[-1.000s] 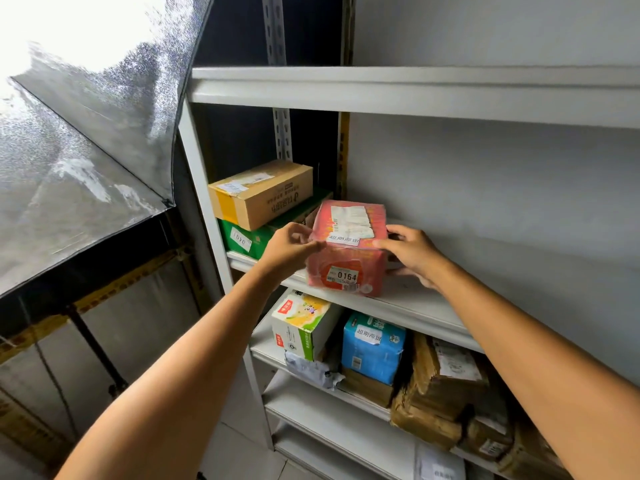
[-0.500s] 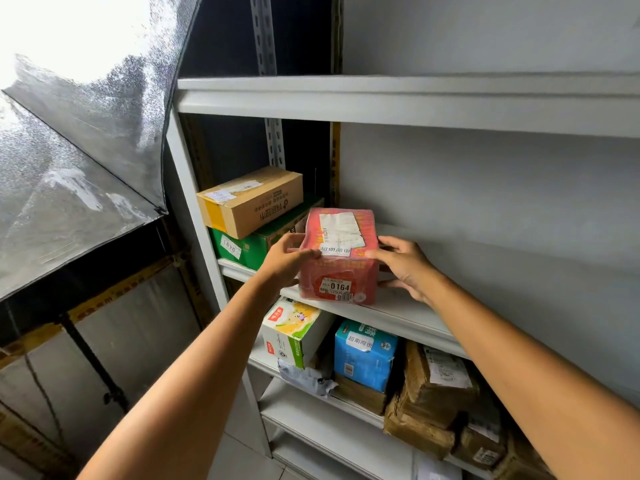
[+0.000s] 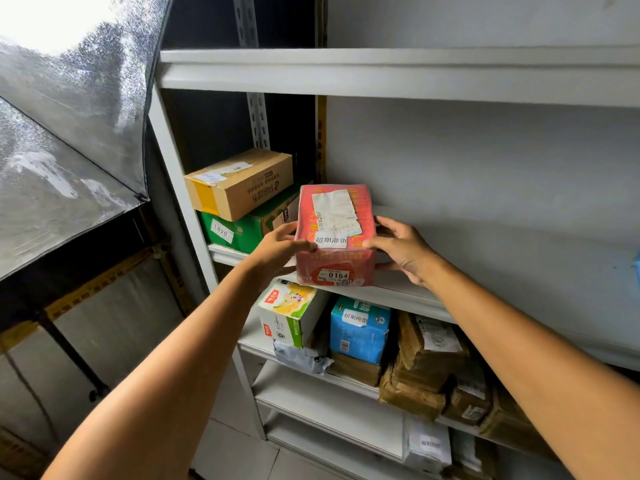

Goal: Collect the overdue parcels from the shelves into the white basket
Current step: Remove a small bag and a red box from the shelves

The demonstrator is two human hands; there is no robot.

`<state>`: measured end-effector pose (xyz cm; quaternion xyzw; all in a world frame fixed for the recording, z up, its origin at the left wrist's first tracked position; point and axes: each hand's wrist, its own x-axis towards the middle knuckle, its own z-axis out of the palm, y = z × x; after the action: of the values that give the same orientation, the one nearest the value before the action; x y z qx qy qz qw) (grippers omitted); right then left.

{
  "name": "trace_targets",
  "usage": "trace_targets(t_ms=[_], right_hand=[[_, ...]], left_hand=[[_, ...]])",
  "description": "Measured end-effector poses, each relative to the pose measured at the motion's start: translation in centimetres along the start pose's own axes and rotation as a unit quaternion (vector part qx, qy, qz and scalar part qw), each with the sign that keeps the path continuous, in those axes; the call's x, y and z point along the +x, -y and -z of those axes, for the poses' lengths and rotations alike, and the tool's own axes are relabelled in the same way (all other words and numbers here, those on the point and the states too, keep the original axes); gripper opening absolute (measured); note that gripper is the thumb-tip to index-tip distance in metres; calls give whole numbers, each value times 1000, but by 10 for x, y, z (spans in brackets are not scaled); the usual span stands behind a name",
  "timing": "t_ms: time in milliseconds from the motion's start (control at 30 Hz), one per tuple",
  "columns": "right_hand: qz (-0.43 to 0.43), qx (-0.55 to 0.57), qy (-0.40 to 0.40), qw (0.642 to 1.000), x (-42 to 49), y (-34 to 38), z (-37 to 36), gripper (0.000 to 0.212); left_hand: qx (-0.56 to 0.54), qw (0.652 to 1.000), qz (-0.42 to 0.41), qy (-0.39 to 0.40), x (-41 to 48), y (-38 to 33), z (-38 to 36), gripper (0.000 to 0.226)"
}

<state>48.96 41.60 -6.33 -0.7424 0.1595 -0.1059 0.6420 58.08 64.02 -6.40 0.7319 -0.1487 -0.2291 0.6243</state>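
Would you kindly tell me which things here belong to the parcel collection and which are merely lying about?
Job: red parcel, held by left hand and right hand; blue box with a like white sticker.
Lying about, it seems: umbrella, brown carton, green box, brown-paper packages.

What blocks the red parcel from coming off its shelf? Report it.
Nothing visible. The left hand and right hand grip the red parcel by its sides at the front edge of the shelf, and the space in front is open. The white basket is out of view.
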Motion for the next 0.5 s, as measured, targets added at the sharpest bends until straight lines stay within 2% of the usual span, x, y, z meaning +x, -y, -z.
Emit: trace_targets(t_ms=[167, 367, 500], right_hand=[[-15, 1, 16, 1000, -13, 0, 0, 68], [-9, 24, -5, 1000, -26, 0, -8, 62], [-7, 26, -30, 999, -33, -4, -9, 61]], left_hand=[[1, 1000, -2, 3, -1, 6, 2, 58], [-19, 1000, -13, 19, -2, 13, 10, 43], [-20, 999, -18, 30, -3, 14, 11, 48]])
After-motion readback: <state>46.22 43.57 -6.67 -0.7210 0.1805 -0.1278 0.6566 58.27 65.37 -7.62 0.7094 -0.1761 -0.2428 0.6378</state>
